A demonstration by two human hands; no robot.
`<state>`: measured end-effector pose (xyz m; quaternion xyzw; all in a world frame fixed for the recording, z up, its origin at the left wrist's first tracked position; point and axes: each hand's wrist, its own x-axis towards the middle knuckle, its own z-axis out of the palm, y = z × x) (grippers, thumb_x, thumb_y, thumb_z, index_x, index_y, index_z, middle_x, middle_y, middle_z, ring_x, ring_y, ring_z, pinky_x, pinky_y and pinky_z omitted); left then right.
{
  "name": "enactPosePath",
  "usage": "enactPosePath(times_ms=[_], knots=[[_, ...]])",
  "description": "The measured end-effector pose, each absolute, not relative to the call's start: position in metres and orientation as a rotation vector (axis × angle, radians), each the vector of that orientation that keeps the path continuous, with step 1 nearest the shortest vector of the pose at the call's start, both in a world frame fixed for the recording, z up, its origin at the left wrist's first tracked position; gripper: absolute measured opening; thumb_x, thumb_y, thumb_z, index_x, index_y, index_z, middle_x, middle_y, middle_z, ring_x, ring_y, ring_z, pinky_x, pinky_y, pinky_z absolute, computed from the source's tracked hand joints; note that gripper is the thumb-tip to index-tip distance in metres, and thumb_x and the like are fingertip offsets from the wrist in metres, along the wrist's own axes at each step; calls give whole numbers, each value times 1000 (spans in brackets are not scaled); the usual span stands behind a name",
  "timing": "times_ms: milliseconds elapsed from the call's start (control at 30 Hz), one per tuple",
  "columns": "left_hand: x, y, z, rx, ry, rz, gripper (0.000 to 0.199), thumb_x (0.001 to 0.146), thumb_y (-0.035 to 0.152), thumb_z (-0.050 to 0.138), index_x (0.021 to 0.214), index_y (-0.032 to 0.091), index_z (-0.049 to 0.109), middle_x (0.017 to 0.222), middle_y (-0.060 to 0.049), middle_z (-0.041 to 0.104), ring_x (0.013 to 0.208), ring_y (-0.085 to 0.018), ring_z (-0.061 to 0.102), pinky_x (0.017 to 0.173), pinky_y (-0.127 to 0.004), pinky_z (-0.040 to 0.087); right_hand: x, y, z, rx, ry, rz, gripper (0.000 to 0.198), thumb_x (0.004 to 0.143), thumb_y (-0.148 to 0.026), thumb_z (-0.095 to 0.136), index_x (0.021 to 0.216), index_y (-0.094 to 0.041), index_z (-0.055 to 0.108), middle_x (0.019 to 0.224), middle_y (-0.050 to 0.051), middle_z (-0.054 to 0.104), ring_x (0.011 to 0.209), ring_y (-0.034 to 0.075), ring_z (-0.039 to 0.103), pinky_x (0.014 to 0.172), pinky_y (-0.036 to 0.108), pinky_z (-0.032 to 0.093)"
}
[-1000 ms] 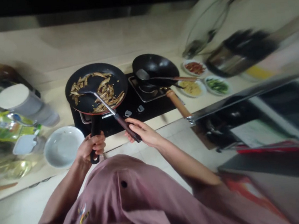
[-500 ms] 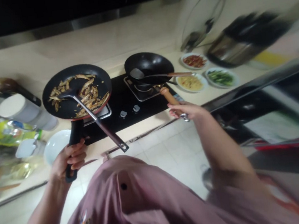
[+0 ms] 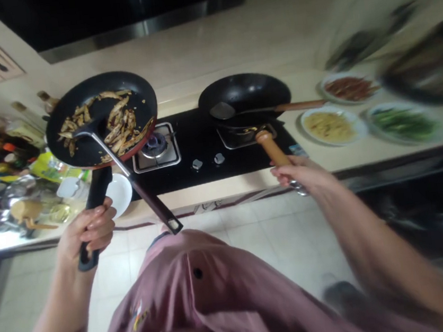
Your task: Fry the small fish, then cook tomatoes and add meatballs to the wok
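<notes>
My left hand (image 3: pixel 93 231) is wrapped round the black handle of a frying pan (image 3: pixel 129 94), which is raised to the left of the left burner (image 3: pixel 155 146). Browned strips of food (image 3: pixel 121 127) lie in the pan. A turner (image 3: pixel 119 161) rests in it, its dark handle sticking out over the rim towards me. My right hand (image 3: pixel 302 173) grips the wooden handle of a black wok (image 3: pixel 252 88) at the right burner (image 3: pixel 242 137). Inside the wok lies a ladle-like metal utensil (image 3: pixel 223 111), its wooden handle reaching past the right rim.
Right of the wok stand plates of yellowish pieces (image 3: pixel 329 126), reddish strips (image 3: pixel 351 89) and green vegetables (image 3: pixel 404 123). A white bowl (image 3: pixel 121 194) sits under the pan handle. Bottles and packets (image 3: pixel 15 152) crowd the left counter. A range hood (image 3: pixel 142 31) hangs above.
The frying pan has moved left and up with my left hand, baring the left burner and its bluish glow. My view has swung left; my right hand keeps its hold on the wok handle.
</notes>
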<state>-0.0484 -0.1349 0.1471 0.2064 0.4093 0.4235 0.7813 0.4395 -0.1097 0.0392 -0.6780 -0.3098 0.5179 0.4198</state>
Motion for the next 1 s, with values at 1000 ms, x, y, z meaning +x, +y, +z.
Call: enactPosePath(times_ms=[1000], knots=[[-101, -154, 135, 411, 736, 929, 15, 85, 10, 65, 79, 14, 53, 58, 10, 34, 33, 2, 24, 26, -6, 28, 219, -75, -2, -1523, -991, 1622, 43, 58, -29, 71, 96, -19, 53, 41, -8, 48, 35, 11, 43, 36, 21, 34]])
